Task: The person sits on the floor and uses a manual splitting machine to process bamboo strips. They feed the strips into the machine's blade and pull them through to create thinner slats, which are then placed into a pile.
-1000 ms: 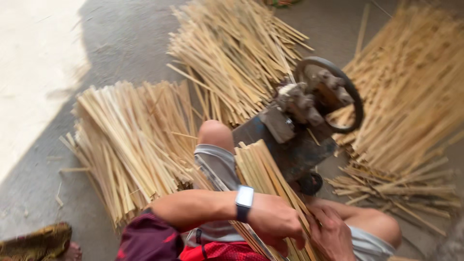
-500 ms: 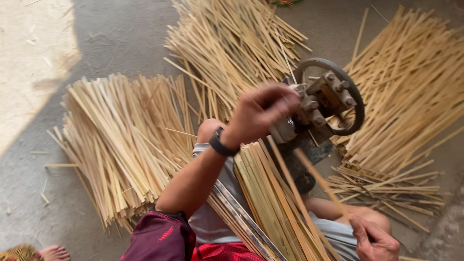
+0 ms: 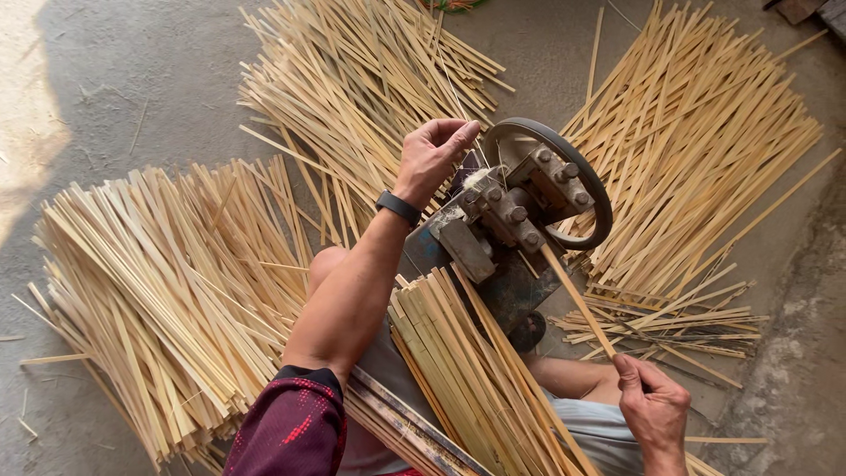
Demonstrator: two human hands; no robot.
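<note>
A bamboo strip (image 3: pixel 577 300), now fed into the hand-cranked splitter (image 3: pixel 520 220), is gripped by the right hand (image 3: pixel 652 410), while the left hand (image 3: pixel 434 159), raised from the lap, is pinched on thin fibres

The left arm reaches forward and up from the lower middle of the view, bare from a dark red patterned sleeve (image 3: pixel 286 423) to the wrist, which carries a black watch (image 3: pixel 398 207). The left hand (image 3: pixel 434 157) is raised with its palm turned towards the camera, fingers curled loosely inward and thumb stretched along their tips, pinching something thin. The right hand (image 3: pixel 652 407) sits low at the right, back facing up, fingers closed in a fist-like grasp around a thin strip (image 3: pixel 577 300). Both knees show bare between the arms.
</note>
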